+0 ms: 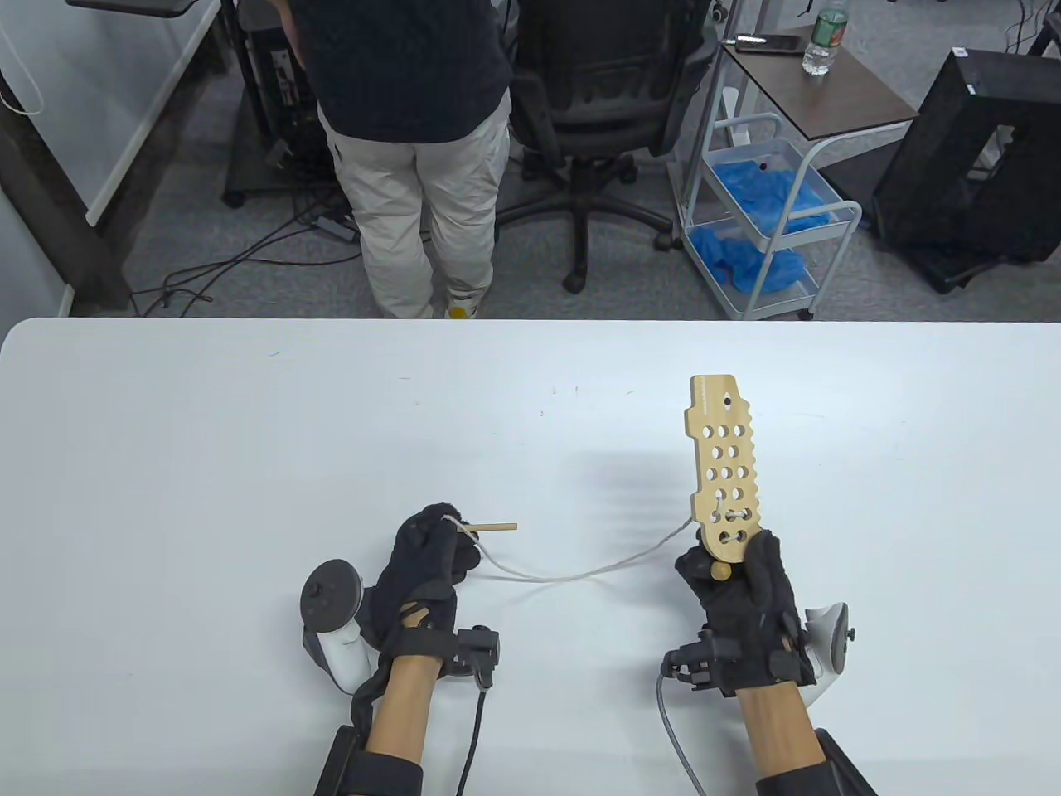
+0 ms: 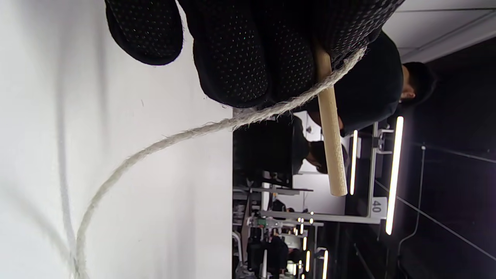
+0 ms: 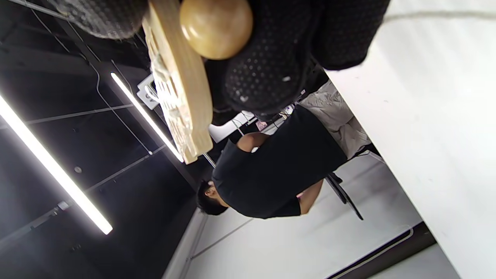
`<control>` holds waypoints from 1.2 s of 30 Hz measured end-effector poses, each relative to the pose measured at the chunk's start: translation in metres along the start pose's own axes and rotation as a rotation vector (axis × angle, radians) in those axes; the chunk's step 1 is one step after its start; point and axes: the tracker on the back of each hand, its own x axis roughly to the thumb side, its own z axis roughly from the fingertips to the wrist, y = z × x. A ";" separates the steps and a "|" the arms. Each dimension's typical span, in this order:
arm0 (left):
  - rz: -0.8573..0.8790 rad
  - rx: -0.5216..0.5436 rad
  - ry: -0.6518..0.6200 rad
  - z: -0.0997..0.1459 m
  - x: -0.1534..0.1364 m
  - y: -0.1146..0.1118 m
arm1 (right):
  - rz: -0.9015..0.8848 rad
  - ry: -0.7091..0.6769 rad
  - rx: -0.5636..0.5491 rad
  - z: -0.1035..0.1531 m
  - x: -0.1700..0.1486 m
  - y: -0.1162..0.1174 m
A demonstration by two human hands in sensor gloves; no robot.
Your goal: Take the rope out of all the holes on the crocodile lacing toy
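The wooden crocodile lacing toy is a long flat board with many holes, held up off the white table by my right hand, which grips its near end. A wooden ball sits at that end, edge-on board beside it. The pale rope is still laced through the lowest holes and sags left to my left hand. My left hand pinches the rope's wooden needle, also seen in the left wrist view with the rope.
A person stands beyond the table's far edge, next to an office chair and a white cart with blue cloth. Cables trail from both wrists at the near edge.
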 end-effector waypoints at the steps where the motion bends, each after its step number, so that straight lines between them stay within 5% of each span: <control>1: -0.011 0.000 -0.009 0.001 0.001 -0.002 | 0.017 0.003 0.008 0.001 -0.002 0.002; 14: -0.052 -0.161 -0.093 0.006 0.007 -0.032 | 0.281 0.026 0.142 0.010 -0.028 0.026; 36: 0.068 -0.339 -0.090 0.005 0.004 -0.045 | 0.287 0.039 0.284 0.014 -0.038 0.042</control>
